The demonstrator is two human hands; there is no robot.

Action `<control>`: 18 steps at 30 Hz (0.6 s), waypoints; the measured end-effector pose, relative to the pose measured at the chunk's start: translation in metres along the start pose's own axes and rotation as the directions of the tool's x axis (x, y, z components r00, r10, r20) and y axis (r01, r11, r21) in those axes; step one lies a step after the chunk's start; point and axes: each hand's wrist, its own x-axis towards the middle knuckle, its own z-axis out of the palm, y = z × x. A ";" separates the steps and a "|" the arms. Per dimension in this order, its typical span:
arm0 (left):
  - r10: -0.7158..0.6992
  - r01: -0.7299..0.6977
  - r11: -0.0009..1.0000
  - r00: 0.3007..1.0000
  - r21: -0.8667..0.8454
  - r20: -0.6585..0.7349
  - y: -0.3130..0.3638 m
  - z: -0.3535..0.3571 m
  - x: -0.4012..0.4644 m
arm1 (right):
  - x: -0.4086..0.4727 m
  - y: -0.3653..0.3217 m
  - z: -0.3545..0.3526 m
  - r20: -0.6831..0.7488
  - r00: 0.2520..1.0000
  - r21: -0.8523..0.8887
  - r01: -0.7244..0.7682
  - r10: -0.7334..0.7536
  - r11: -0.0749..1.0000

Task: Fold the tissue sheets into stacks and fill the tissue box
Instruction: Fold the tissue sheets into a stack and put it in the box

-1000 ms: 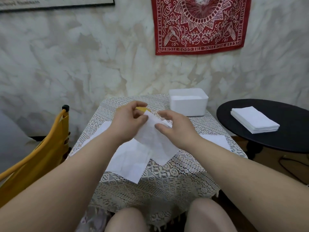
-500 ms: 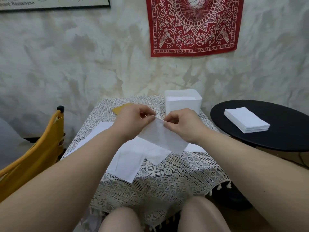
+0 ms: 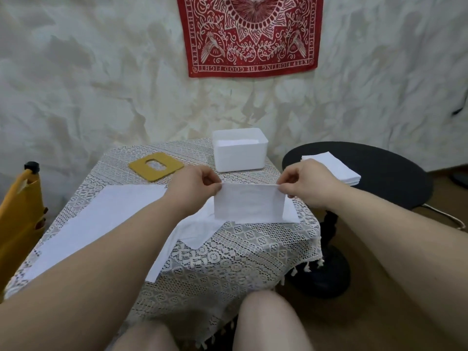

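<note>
A folded white tissue sheet (image 3: 249, 202) hangs stretched between my hands above the lace-covered table (image 3: 228, 259). My left hand (image 3: 195, 184) pinches its top left corner and my right hand (image 3: 307, 182) pinches its top right corner. Under it lie other unfolded tissue sheets (image 3: 101, 219), spread flat over the cloth. The white tissue box (image 3: 239, 149) stands open at the table's far edge, with white tissue showing inside. Its tan lid (image 3: 155, 166), with a cut-out slot, lies flat to the left of the box.
A stack of white tissues (image 3: 334, 171) sits on a round black side table (image 3: 379, 173) to the right. A yellow chair (image 3: 17, 211) stands at the left. My knees (image 3: 268, 323) are under the table's near edge. The wall is close behind the box.
My hands have moved apart along the sheet's top edge, pulling it out from a loose fold into a flat rectangle. The view has tipped down and closer to the table.
</note>
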 end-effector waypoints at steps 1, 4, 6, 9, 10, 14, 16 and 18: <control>-0.002 0.002 1.000 1.000 0.017 0.008 0.002 0.008 0.003 | 0.001 0.004 -0.001 -0.021 1.000 -0.018 -0.021 0.021 1.000; 0.011 -0.009 1.000 0.996 0.017 -0.088 0.016 0.023 0.016 | 0.007 0.013 -0.005 -0.216 0.975 -0.044 -0.060 0.049 0.997; 0.038 -0.040 0.999 0.978 -0.004 -0.204 0.026 0.029 0.023 | 0.009 0.016 -0.005 -0.372 0.928 0.000 -0.021 0.019 1.000; 0.062 -0.053 0.997 0.980 0.050 -0.191 0.024 0.046 0.015 | 0.001 0.034 0.014 -0.361 0.933 0.014 -0.008 0.012 1.000; 0.062 -0.049 0.994 0.989 0.096 -0.136 0.016 0.056 0.006 | -0.005 0.043 0.025 -0.299 0.954 -0.022 -0.016 0.009 1.000; 0.060 -0.070 0.973 0.997 0.220 0.053 -0.014 0.084 -0.024 | -0.028 0.070 0.057 -0.113 0.992 -0.125 0.033 -0.047 0.992; 0.078 -0.090 0.973 0.995 0.212 0.061 -0.019 0.087 -0.027 | -0.031 0.073 0.060 -0.097 0.994 -0.118 0.044 -0.056 0.992; 0.103 -0.111 0.974 0.993 0.198 0.051 -0.021 0.088 -0.028 | -0.031 0.074 0.060 -0.102 0.993 -0.109 0.055 -0.067 0.992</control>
